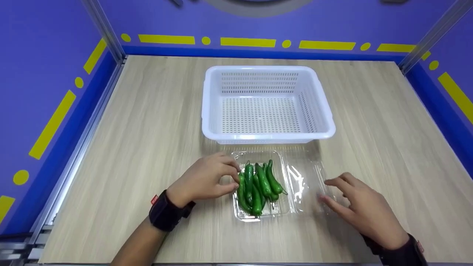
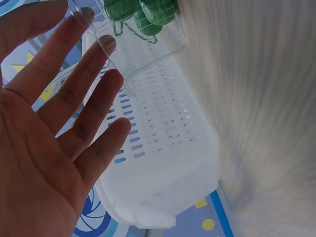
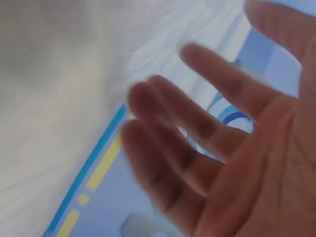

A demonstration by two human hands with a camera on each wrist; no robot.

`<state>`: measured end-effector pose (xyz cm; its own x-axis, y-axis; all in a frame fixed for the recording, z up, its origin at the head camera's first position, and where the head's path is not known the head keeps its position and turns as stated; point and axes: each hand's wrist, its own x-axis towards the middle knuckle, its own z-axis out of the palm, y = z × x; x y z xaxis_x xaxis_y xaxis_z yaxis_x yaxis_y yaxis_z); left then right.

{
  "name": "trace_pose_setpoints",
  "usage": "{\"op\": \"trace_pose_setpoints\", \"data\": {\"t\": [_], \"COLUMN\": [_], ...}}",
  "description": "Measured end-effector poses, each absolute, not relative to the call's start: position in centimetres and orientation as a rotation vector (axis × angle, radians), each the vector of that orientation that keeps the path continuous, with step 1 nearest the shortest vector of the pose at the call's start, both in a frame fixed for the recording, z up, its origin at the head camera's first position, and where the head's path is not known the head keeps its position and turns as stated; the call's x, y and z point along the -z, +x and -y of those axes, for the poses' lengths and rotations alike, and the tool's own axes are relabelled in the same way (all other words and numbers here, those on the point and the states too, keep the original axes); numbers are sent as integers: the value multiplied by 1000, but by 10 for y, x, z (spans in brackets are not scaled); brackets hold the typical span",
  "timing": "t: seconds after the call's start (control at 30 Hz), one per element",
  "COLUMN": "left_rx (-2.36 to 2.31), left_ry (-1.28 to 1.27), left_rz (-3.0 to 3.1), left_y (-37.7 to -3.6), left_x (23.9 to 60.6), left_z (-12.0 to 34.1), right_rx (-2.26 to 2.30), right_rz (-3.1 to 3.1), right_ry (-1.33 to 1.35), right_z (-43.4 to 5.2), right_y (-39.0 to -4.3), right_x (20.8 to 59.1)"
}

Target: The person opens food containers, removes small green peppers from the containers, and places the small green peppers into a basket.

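**Two hands at an open tray of green peppers**

We see a clear plastic clamshell tray (image 1: 258,216) lying open near the front edge of the pale wooden desk (image 1: 369,122), holding a bunch of glossy green chilli peppers (image 1: 258,183). Our left hand (image 1: 203,181) touches the tray's left rim, fingers lightly bent. Our right hand (image 1: 364,210) is spread beside the flipped-open transparent lid (image 1: 306,181). A white perforated plastic basket (image 1: 212,107) sits just behind the tray.
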<state>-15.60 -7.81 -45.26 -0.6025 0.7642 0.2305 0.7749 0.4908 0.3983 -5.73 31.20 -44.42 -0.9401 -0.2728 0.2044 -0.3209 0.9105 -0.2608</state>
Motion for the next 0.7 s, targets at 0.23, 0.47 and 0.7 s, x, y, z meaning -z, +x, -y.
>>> {"op": "trace_pose_setpoints", "data": {"t": [0.23, 0.47, 0.7], "left_rx": [732, 746, 573], "left_ry": [-1381, -1294, -1043], "left_rz": [2676, 2527, 2525], "left_y": [-156, -155, -174], "left_x": [451, 444, 424], "left_z": [79, 76, 72], "right_rx": [-472, -340, -170], "right_rz": [2697, 2708, 2780], "right_ry": [841, 1007, 1065], "right_z": [-267, -230, -212], "right_y": [-74, -90, -99], "right_x": [419, 418, 428]}}
